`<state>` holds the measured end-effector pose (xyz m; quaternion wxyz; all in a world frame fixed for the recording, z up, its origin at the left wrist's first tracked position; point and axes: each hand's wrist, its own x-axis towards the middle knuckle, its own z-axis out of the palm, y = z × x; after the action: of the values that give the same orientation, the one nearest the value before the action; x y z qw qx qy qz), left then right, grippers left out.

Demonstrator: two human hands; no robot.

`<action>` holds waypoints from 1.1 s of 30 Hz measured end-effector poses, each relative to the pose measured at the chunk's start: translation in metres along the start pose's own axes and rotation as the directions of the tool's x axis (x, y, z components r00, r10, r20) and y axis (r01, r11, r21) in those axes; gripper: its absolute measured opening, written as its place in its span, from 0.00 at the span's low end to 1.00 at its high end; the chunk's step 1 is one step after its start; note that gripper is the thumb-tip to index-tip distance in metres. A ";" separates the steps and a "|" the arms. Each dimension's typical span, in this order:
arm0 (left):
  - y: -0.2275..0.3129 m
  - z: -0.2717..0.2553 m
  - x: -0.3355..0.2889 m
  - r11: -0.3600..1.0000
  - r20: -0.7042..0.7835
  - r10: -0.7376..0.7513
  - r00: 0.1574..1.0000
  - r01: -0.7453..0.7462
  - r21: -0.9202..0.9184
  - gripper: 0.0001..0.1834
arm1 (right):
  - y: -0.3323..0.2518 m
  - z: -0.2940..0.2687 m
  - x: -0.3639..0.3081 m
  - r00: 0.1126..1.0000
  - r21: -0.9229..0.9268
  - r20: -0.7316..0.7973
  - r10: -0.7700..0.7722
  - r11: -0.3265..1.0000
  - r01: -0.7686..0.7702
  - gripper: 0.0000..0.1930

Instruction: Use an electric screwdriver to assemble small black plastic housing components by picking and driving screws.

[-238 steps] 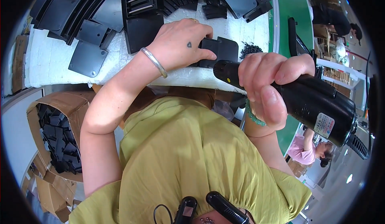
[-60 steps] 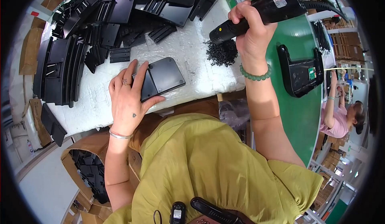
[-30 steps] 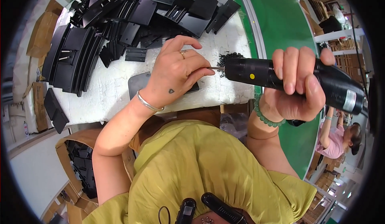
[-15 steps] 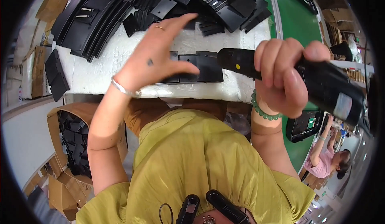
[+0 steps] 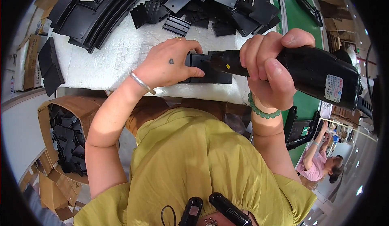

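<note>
A black rectangular plastic panel [image 5: 221, 77] lies flat on the white padded work surface in front of me. My left hand [image 5: 172, 62] grips the panel's left part, thumb along the near side and forefinger along the far side; the other fingers are mostly hidden. In my right hand [image 5: 269, 66] is a corded black electric screwdriver [image 5: 324, 72], held nearly level with its nose pointing left. The nose end is over the panel, close to my left thumb and forefinger. Whether its bit sits in a screw is too small to tell.
Black panels are stacked at the far left [image 5: 99, 17], with loose black parts [image 5: 202, 7] heaped along the back. A cardboard box [image 5: 44, 124] of black pieces stands at lower left. Right of the white padding [image 5: 121, 56] runs a green bench [image 5: 302, 19]. A person in pink [image 5: 318, 165] works beyond.
My left hand has come down from above the panel and closed on its left part. The screwdriver has shifted left over the panel in my right hand. The whole view has shifted slightly.
</note>
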<state>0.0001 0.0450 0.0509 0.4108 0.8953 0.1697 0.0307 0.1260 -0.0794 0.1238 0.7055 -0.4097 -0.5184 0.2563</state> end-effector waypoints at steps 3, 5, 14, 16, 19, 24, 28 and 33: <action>0.002 0.000 0.001 1.000 0.021 -0.010 1.000 0.009 0.007 0.24 | 0.001 0.003 0.002 1.000 0.024 -0.011 0.011 1.000 -0.011 0.18; 0.004 -0.001 0.001 1.000 0.030 -0.012 0.999 0.012 0.000 0.23 | 0.002 0.006 0.003 1.000 0.049 -0.019 0.012 0.999 -0.011 0.19; 0.002 0.001 0.001 1.000 -0.006 0.014 1.000 -0.014 -0.025 0.23 | 0.006 0.010 0.013 0.995 -0.129 0.030 0.091 0.988 -0.087 0.17; 0.002 0.001 0.003 0.998 -0.005 0.042 0.999 -0.042 -0.037 0.23 | 0.007 0.017 0.016 0.996 -0.201 0.027 0.085 0.977 -0.078 0.15; -0.008 0.004 0.003 0.997 0.058 0.068 0.996 -0.066 -0.042 0.24 | 0.011 0.013 0.015 0.992 -0.268 0.122 0.041 0.963 -0.006 0.16; -0.010 0.004 0.009 0.993 -0.043 0.068 0.997 -0.072 -0.089 0.23 | 0.025 0.012 0.010 1.000 -0.208 0.021 -0.017 0.978 0.021 0.16; -0.007 -0.003 0.011 0.997 0.063 -0.009 0.998 0.013 -0.073 0.21 | 0.020 -0.011 0.014 0.992 -0.148 -0.127 -0.010 0.989 -0.008 0.13; -0.014 0.008 0.016 0.994 0.002 0.045 0.999 -0.045 -0.105 0.22 | 0.007 -0.087 0.007 0.879 -0.227 -0.438 -0.189 0.969 0.096 0.10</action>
<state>0.0123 0.0530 0.0334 0.4566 0.8762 0.1469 0.0470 0.2111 -0.0973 0.1108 0.7801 -0.4870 -0.3899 0.0471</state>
